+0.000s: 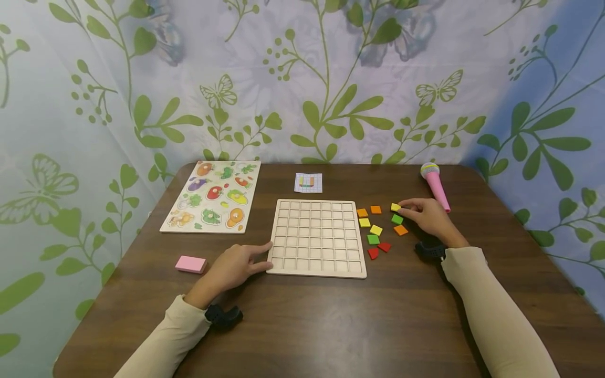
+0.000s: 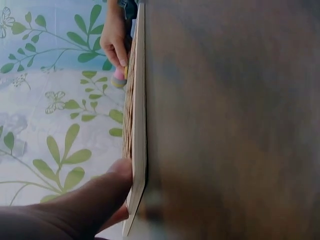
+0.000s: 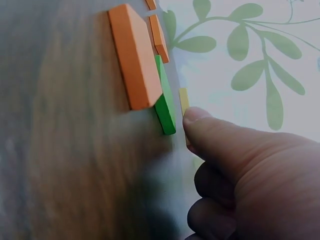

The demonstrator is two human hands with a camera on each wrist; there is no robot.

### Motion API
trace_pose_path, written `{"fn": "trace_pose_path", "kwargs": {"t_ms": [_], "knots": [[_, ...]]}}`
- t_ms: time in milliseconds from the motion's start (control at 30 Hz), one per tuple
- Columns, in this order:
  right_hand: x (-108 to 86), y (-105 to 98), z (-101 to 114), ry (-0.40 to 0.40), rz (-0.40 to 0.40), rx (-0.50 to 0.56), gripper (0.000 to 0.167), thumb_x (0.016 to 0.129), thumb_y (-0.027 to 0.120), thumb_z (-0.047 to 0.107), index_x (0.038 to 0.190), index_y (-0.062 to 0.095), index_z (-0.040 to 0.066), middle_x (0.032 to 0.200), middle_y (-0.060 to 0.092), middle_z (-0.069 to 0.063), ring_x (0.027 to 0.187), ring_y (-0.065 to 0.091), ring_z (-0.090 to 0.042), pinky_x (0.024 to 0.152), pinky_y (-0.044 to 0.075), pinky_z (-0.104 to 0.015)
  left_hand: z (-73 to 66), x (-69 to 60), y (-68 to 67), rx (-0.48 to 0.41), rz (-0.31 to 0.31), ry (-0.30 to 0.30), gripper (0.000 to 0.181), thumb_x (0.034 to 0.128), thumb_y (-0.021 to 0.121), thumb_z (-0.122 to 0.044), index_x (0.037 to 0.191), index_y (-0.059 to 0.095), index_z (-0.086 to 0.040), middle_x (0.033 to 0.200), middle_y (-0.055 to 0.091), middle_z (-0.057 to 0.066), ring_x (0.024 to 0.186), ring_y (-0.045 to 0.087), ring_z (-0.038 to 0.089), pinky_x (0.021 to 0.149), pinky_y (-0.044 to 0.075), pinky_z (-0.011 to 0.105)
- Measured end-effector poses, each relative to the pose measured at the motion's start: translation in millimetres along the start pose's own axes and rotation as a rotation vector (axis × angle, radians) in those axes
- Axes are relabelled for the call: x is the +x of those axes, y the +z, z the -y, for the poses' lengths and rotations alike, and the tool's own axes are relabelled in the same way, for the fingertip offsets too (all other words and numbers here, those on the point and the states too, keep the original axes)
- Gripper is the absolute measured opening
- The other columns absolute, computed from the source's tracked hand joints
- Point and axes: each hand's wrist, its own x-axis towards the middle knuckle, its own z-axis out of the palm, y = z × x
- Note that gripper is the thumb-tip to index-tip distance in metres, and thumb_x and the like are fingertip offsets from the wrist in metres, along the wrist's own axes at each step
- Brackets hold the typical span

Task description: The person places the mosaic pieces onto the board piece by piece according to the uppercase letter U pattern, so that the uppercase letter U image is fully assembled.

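A wooden grid board (image 1: 317,238) lies on the table with its squares bare. My left hand (image 1: 235,266) touches the board's left edge with extended thumb and index finger; the left wrist view shows the thumb (image 2: 107,187) against the board's side (image 2: 140,115). Between thumb and fingertip, my right hand (image 1: 427,218) pinches a yellow tile (image 1: 395,207), its edge (image 3: 183,100) showing in the right wrist view. Just below it lie a green tile (image 1: 397,219) and an orange tile (image 1: 400,230). More orange, yellow, green and red tiles (image 1: 373,253) are scattered beside the board's right edge.
Behind the board lies a small pattern card (image 1: 308,182). A vegetable peg puzzle (image 1: 212,197) is at the back left, and a pink block (image 1: 191,264) sits left of my left hand. A pink toy microphone (image 1: 437,186) lies behind my right hand.
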Motion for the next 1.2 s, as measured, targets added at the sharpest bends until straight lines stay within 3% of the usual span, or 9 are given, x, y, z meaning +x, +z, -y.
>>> {"fn": "trace_pose_path", "kwargs": {"t_ms": [400, 1000, 1200], "knots": [[0.7, -3, 6, -0.011, -0.038, 0.015, 0.036, 0.099, 0.070, 0.036, 0.120, 0.074, 0.007, 0.065, 0.048, -0.002, 0.055, 0.043, -0.019, 0.050, 0.033, -0.030, -2.0, 0.6, -0.5, -0.014, 0.006, -0.007, 0.060, 0.0945, 0.073, -0.041, 0.148, 0.058, -0.019, 0.058, 0.041, -0.006, 0.051, 0.035, 0.009, 0.050, 0.033, 0.028], [11.2, 5, 48, 0.019, -0.088, 0.042, 0.040, 0.097, 0.071, 0.041, 0.120, 0.075, 0.009, 0.066, 0.051, -0.005, 0.056, 0.047, -0.024, 0.050, 0.037, -0.032, -0.9, 2.1, 0.3, -0.002, -0.001, 0.001, 0.059, 0.0938, 0.073, -0.042, 0.147, 0.059, -0.020, 0.057, 0.041, -0.007, 0.050, 0.032, 0.008, 0.049, 0.032, 0.026], [23.6, 18, 69, -0.029, -0.066, 0.088, 0.039, 0.096, 0.071, 0.043, 0.120, 0.075, 0.012, 0.065, 0.051, -0.004, 0.052, 0.044, -0.023, 0.048, 0.033, -0.032, -0.5, 0.6, 0.1, -0.008, 0.002, -0.012, 0.060, 0.0934, 0.074, -0.042, 0.147, 0.058, -0.019, 0.057, 0.040, -0.007, 0.051, 0.032, 0.009, 0.049, 0.032, 0.027]]}}
